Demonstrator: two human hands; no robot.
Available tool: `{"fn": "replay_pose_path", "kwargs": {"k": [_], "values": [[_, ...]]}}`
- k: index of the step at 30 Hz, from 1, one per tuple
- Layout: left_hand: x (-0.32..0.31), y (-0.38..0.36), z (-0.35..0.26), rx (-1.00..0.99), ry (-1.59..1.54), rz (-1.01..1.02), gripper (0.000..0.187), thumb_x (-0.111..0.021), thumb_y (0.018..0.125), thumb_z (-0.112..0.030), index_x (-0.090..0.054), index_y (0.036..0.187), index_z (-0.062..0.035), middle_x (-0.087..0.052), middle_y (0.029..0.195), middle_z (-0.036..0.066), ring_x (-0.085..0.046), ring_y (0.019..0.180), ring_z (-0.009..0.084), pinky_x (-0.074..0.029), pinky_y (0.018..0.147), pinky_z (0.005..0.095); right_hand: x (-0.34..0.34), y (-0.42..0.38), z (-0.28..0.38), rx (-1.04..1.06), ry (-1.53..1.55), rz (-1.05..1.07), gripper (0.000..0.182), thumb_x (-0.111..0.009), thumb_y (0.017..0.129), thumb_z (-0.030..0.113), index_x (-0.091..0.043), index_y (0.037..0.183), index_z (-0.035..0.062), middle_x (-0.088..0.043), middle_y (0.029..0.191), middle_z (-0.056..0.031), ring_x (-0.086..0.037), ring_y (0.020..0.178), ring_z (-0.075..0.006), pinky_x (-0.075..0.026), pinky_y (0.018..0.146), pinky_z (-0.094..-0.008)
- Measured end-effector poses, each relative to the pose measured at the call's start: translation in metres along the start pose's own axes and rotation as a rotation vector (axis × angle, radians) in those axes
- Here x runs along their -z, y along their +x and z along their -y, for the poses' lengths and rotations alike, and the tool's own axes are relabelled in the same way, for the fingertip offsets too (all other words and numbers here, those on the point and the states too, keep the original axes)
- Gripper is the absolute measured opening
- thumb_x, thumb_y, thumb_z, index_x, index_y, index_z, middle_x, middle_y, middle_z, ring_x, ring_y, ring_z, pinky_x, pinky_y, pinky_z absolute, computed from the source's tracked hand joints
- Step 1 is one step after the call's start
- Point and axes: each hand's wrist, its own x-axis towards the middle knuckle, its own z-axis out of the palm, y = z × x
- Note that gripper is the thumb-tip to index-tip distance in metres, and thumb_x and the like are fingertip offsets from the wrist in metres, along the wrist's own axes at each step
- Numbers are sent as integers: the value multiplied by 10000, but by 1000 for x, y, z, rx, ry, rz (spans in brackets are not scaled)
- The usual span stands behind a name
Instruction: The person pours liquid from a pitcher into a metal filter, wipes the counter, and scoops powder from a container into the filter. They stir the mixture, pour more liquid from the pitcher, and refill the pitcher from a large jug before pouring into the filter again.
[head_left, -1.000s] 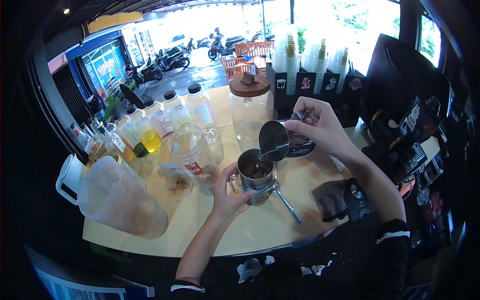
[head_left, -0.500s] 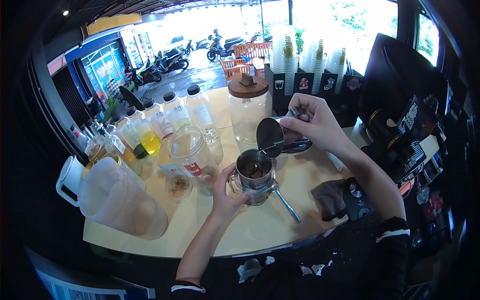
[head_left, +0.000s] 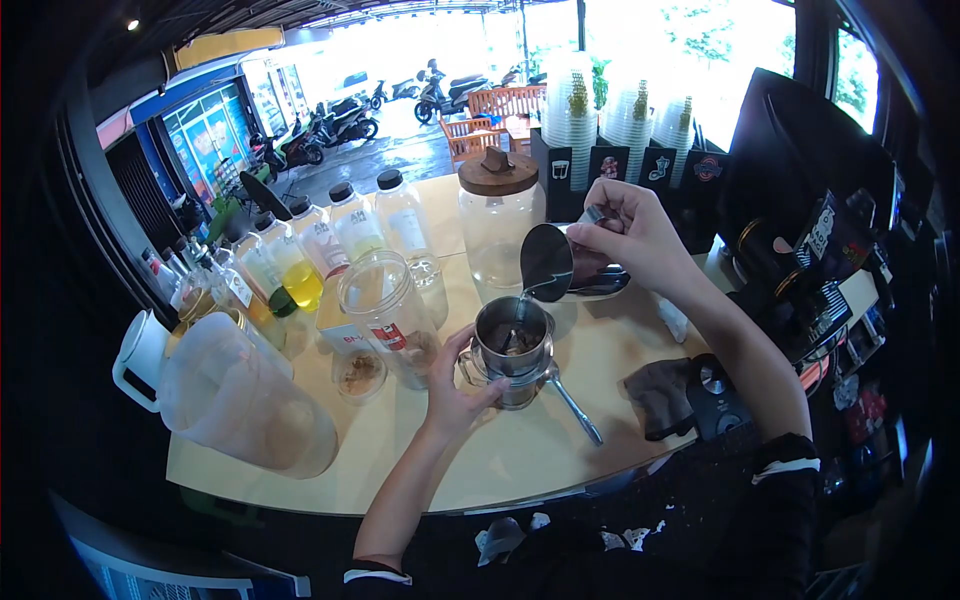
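Note:
My right hand grips a small metal pitcher by its handle, tipped to the left. A thin stream of clear liquid runs from its lip into a metal drip coffee filter, where dark, wet contents show. The filter sits on a glass mug. Curled round the mug's left side is my left hand, thumb in front and fingers partly hidden behind. A metal spoon lies just right of the mug, and a tall clear jar stands to its left.
A wooden-lidded glass jar stands behind the filter. Bottles line the back left, with a large translucent pitcher nearer. A small dish of brown powder, a dark cloth and stacked plastic cups are also around.
The metal pitcher has risen slightly and shifted a little right, and more of the pouring stream shows. My left hand has stayed in place on the mug.

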Motion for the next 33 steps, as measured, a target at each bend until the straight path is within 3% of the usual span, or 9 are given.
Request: {"fn": "replay_pose_path", "kwargs": {"k": [5,11,13,20,25,32,33], "values": [[0,-1,-2,50,3,-7,784,-830,661,-301,-458,1283,-2,-549,1232,151,-525,1168,257,-398,1014,390,1,-3,6,-27,68,-33,188,-639,858,37,-463,794,21,-568,659,1,-573,633,-21,-515,517,-174],[0,0,-3,87,5,-13,809,-837,647,-310,-452,1287,-2,-556,1228,147,-522,1174,254,-392,1016,387,8,3,-5,123,-124,5,175,-618,873,31,-454,813,20,-574,654,-3,-607,667,-37,-553,549,-189],[0,-1,-2,71,5,-14,804,-834,651,-304,-451,1288,0,-556,1230,149,-522,1178,252,-392,1017,387,1,0,6,18,51,20,163,-610,875,23,-456,825,16,-590,674,-16,-628,693,-57,-578,584,-208],[0,1,-5,68,-4,-15,808,-832,655,-302,-446,1295,4,-555,1233,152,-526,1173,254,-397,1011,388,-14,3,13,-10,110,45,172,-609,874,19,-445,824,13,-609,724,-35,-636,702,-75,-597,637,-233],[1,0,-6,64,23,-9,821,-832,654,-305,-438,1304,4,-550,1239,157,-522,1178,259,-395,1014,391,-17,11,0,45,63,49,180,-643,847,32,-470,798,18,-601,686,-19,-596,686,-28,-523,551,-188],[0,0,-4,71,-1,-11,828,-831,658,-310,-430,1308,8,-544,1242,168,-515,1187,266,-389,1020,393,-20,15,-2,86,28,12,185,-662,831,40,-483,791,13,-603,675,-19,-576,659,-17,-448,545,-171],[1,1,-5,69,-3,-7,826,-830,660,-309,-430,1308,8,-544,1241,168,-516,1187,267,-389,1021,394,-20,14,-1,74,-6,4,200,-670,837,44,-477,784,34,-545,676,25,-500,627,16,-388,519,-152]]}}
